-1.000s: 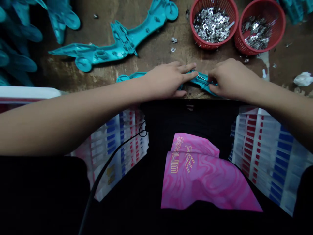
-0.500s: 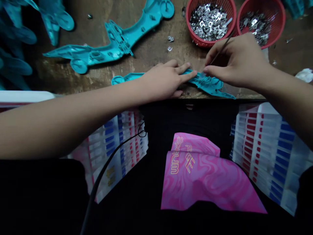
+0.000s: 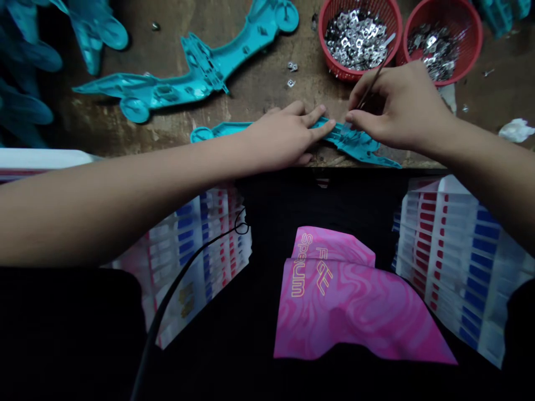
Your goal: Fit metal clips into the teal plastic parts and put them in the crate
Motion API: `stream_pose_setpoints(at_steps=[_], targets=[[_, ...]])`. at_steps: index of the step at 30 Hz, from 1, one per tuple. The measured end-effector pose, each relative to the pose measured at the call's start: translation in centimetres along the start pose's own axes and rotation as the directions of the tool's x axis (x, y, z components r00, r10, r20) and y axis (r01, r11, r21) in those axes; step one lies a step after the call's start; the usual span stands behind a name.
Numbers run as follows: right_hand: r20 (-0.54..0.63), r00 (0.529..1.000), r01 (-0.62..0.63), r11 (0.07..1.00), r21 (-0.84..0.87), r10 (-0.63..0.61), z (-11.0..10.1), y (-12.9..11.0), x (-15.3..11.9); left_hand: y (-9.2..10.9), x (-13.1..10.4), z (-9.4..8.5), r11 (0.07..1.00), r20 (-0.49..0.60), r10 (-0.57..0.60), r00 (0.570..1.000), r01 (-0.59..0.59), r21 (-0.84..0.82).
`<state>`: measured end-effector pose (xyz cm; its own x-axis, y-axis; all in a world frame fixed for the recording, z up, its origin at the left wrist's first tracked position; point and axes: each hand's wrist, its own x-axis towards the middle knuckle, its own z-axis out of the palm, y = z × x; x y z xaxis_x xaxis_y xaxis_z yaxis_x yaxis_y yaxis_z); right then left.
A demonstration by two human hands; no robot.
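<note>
A turquoise plastic moulded part (image 3: 363, 149) lies along the table's near edge. My left hand (image 3: 288, 133) rests across its middle, with outstretched fingers pressing it down, and covers part of it. Over the right half of the same part, my right hand (image 3: 397, 106) pinches a thin metal tool that looks like tweezers (image 3: 371, 86). The tool slants, its upper end towards the baskets. What its lower tip touches is hidden by my fingers. Behind my left hand lies a larger turquoise part (image 3: 175, 92), showing its ribbed inner side.
Two red baskets (image 3: 328, 61) hold many small metal clips (image 3: 359, 39). Loose clips (image 3: 291, 83) lie on the wooden table (image 3: 267, 72). More turquoise parts (image 3: 96, 33) are piled at the far left. A crumpled white scrap (image 3: 517, 130) sits at the right; a black cable (image 3: 179, 278) crosses my lap.
My right hand has shifted very slightly, and its tool now stands a little more upright. My left hand and the turquoise part stay nearly where they were.
</note>
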<state>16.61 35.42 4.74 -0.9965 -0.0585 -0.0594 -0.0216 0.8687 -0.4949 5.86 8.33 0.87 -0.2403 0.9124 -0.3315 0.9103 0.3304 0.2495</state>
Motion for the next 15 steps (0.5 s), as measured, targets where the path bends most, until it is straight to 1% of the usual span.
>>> stream_pose_setpoints(at_steps=[3, 5, 8, 10, 12, 15], targets=[[0.033, 0.999, -0.003, 0.999, -0.033, 0.004, -0.1, -0.6, 0.0, 0.3, -0.1, -0.2, 0.999, 0.019, -0.032, 0.999, 0.032, 0.008], [0.097, 0.995, -0.006, 0.997, -0.075, 0.014, -0.3, -1.4, -0.1, 0.4, 0.0, -0.3, 0.999, 0.024, -0.041, 0.999, 0.041, 0.01], [0.196, 0.978, -0.048, 0.99, -0.132, 0.073, -1.0, -2.3, -0.2, 0.5, 0.1, -0.6, 0.999, 0.03, -0.036, 0.999, 0.036, -0.006], [0.215, 0.972, -0.068, 0.988, -0.135, 0.096, -1.5, -2.4, -0.1, 0.6, 0.1, -0.7, 0.999, 0.039, -0.035, 0.999, 0.035, -0.011], [0.207, 0.974, -0.059, 0.985, -0.16, 0.091, -2.0, -1.7, 0.2, 0.8, 0.0, -0.9, 0.999, 0.044, -0.042, 0.998, 0.042, 0.0], [0.195, 0.975, -0.04, 0.944, -0.326, 0.109, -2.1, 0.7, 0.7, 1.3, -0.2, -1.3, 0.998, 0.065, -0.05, 0.997, 0.048, 0.041]])
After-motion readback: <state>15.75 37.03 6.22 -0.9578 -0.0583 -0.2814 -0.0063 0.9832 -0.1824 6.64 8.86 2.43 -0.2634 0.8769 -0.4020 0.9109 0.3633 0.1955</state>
